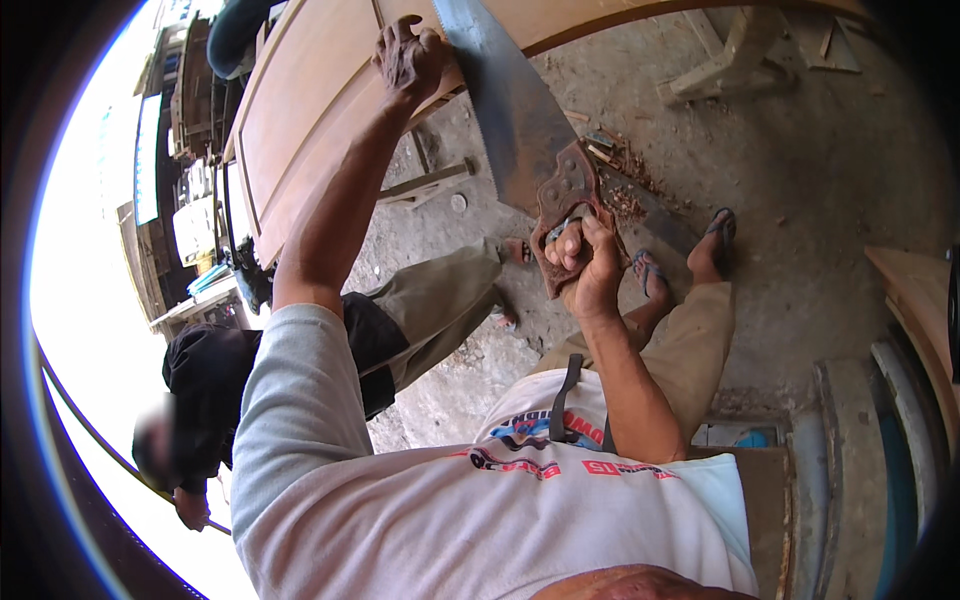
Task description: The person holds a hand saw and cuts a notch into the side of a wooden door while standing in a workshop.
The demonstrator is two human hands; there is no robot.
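My right hand [589, 262] is closed round the worn wooden handle of a handsaw [520, 125]. The wide, dull metal blade slants up and left from the handle, its toothed edge on the left. Its far end runs over the edge of a brown wooden panel [320, 95] and out at the top of the picture. On the panel, just left of the blade, lies my left hand [410, 62], fingers apart and slightly bent, holding nothing. I cannot tell whether the teeth sit in a cut.
Another person [370, 345] in dark top and olive trousers bends at the left. Wood scraps and shavings [625, 175] litter the concrete floor. A wooden trestle [735, 60] stands at upper right, a wooden board [915, 300] at far right. Timber and clutter [195, 100] line the left.
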